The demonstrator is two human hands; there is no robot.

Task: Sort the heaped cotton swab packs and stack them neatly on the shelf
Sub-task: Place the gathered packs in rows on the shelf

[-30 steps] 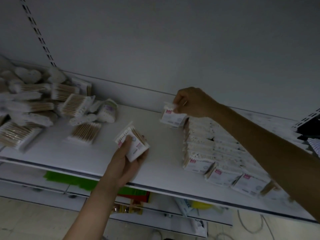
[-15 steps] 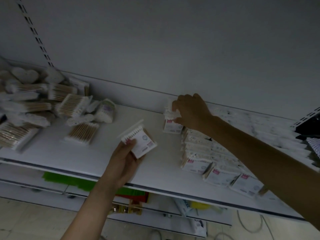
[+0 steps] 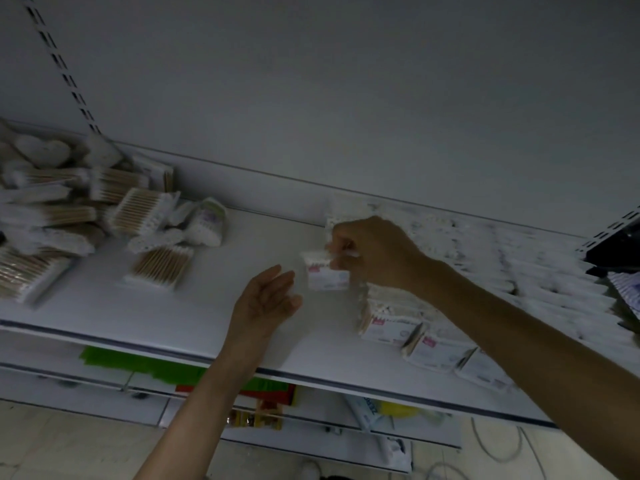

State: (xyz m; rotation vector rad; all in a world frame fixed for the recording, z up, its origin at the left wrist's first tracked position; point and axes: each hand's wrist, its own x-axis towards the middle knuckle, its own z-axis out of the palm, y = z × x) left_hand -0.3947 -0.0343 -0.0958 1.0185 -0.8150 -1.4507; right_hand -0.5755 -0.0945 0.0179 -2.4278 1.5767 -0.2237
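Swab pack (image 3: pixel 325 277) between curled right fingers (image 3: pixel 343 242)

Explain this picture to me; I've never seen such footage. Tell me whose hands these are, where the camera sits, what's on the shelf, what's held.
No machine: these are a person's bare hands, filmed by a camera worn on the head. On the white shelf, a jumbled heap of cotton swab packs lies left; neat rows of packs sit right. The right hand holds one small pack above the shelf. The left hand is open, holding nothing.
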